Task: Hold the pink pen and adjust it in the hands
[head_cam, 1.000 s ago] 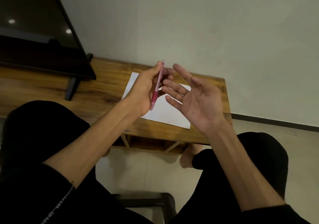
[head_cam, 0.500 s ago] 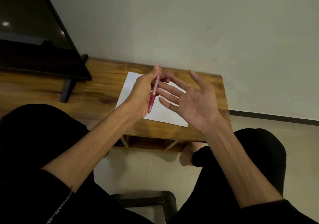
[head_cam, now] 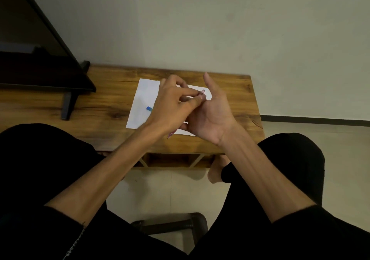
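Left hand [head_cam: 172, 105] pinches pink pen [head_cam: 202, 92] by its top, tip poking out below the wrist. Right hand [head_cam: 210, 117] spread, palm up, beside it, over paper [head_cam: 143, 103] on table [head_cam: 108, 103]

The room is dim, with flat, greenish-grey light on the wall [head_cam: 200, 19]. Soft shadows fall under the wooden table [head_cam: 112, 107]. The black clothing at the bottom merges into near-featureless dark. Wide-angle distortion bends the screen [head_cam: 30, 39] at the left edge. Detail is slightly soft and grainy throughout.
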